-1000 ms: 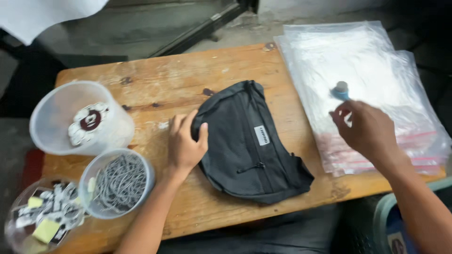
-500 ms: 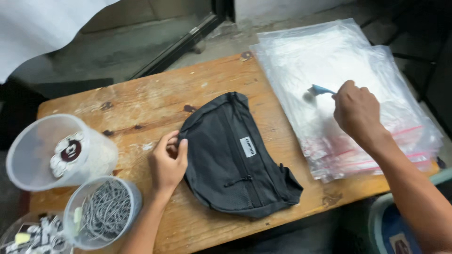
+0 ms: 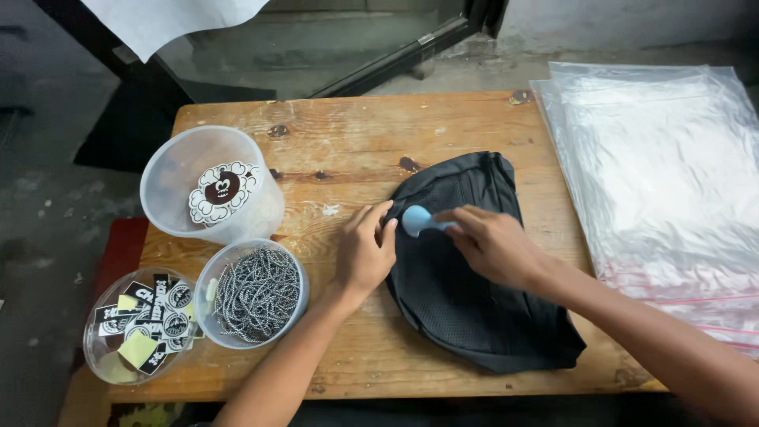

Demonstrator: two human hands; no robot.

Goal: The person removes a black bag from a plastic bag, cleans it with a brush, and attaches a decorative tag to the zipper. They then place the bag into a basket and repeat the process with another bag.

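The left hand pinches the left edge of the dark mesh garment lying mid-bench; the right hand grips a small light-blue tool pressed on it.

We see a stack of clear plastic bags with thin red strips along their near edges, lying at the right end of the surface and hanging over it. At the left, a round white cloud-shaped sticker with a dark centre sits on a clear tub. Nearer us, a clear bowl holds black-and-white stickers and yellow tags.
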